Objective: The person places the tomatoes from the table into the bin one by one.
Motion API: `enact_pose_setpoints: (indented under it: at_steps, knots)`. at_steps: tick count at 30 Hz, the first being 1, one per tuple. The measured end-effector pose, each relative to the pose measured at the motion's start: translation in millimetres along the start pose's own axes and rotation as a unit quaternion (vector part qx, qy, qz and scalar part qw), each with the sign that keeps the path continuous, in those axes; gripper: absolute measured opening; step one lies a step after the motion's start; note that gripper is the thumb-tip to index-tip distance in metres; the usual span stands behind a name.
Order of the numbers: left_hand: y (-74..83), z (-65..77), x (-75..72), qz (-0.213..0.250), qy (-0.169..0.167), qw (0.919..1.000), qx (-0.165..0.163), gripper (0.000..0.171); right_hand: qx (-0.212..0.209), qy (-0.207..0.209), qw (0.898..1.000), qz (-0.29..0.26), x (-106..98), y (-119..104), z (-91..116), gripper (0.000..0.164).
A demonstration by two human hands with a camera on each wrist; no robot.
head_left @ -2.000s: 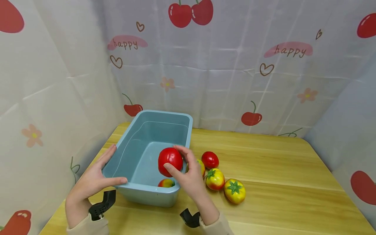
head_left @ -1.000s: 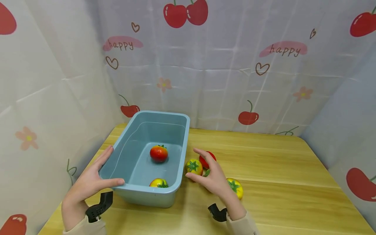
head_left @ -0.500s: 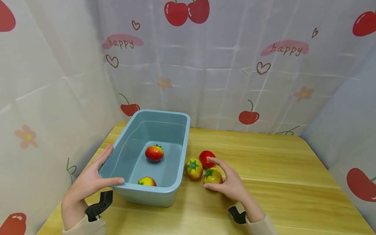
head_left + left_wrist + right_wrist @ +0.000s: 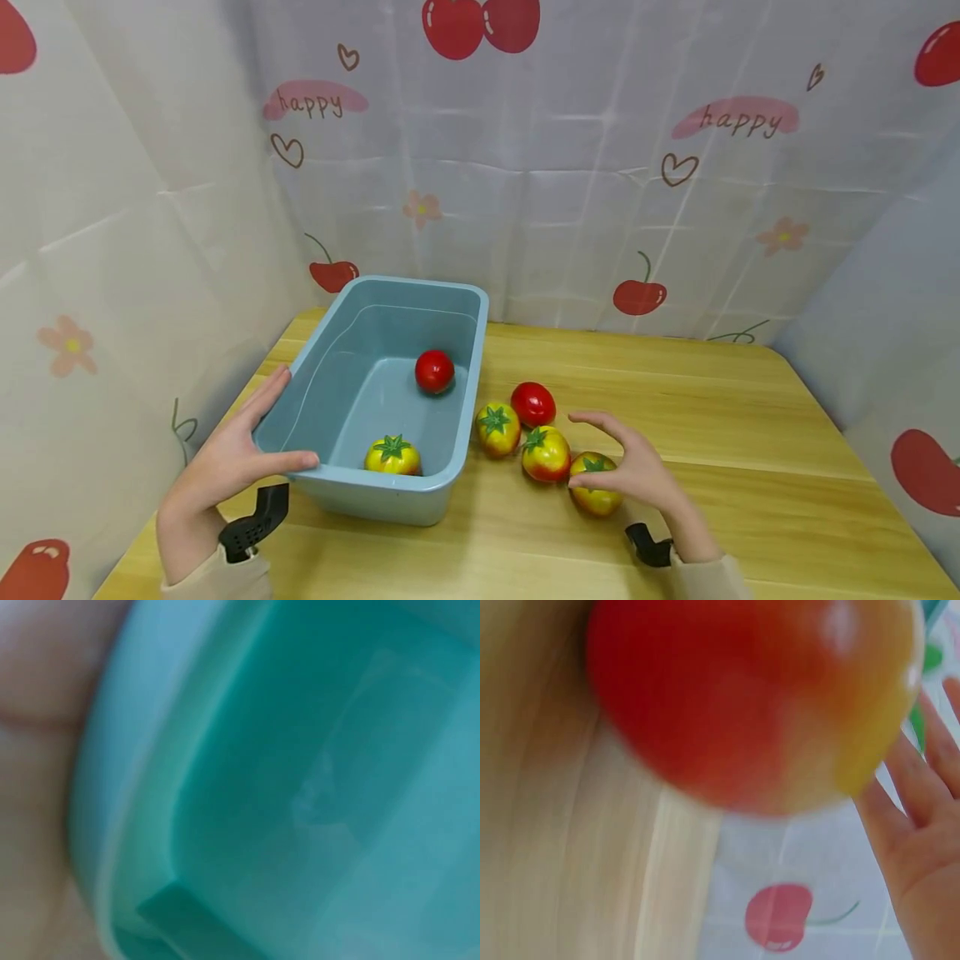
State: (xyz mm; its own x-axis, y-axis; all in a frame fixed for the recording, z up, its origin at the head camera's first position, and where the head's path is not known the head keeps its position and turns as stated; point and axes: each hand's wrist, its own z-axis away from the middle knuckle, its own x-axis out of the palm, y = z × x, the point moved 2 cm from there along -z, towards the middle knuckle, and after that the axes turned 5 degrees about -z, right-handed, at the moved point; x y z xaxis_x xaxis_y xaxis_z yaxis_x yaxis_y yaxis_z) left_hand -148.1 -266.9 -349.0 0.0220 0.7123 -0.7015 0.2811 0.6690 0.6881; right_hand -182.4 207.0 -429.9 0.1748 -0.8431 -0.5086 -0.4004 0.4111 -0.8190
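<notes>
White cherry-print curtain (image 4: 562,208), wood-grain table (image 4: 697,417): a glossy yellow tomato with green leaves (image 4: 598,502) sits within the right hand's (image 4: 641,471) spread grip.
Beside it lie two yellow-and-red tomatoes (image 4: 547,457) and a shiny red tomato (image 4: 533,405); the pale-blue plastic tub (image 4: 367,504) holds a round red tomato (image 4: 434,372) and a leaf-topped yellow tomato (image 4: 392,460); the left hand (image 4: 236,462), grip spread, touches its near-left corner.

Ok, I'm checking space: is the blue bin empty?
No: a red tomato and a yellow tomato lie inside the blue bin.
</notes>
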Motion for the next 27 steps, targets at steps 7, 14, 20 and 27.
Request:
enact_pose_setpoints:
  at_steps: [7,14,20,27]
  knots:
    - [0.7,-0.7,0.4,0.002,0.004,1.0,0.007,0.107,0.014,-0.067,0.996,-0.053,-15,22,5,0.068]
    - [1.7,-1.3,0.6,0.002,0.005,0.9999,0.014,0.107,0.025,-0.171,0.966,-0.193,-17,43,11,0.069]
    - [2.1,-1.2,0.3,0.003,0.005,0.9999,0.013,0.107,0.042,-0.224,0.954,-0.193,-18,53,14,0.075]
    - [0.0,-0.3,0.5,0.005,0.007,0.9999,0.011,0.107,0.062,-0.223,0.954,-0.19,-16,55,14,0.077]
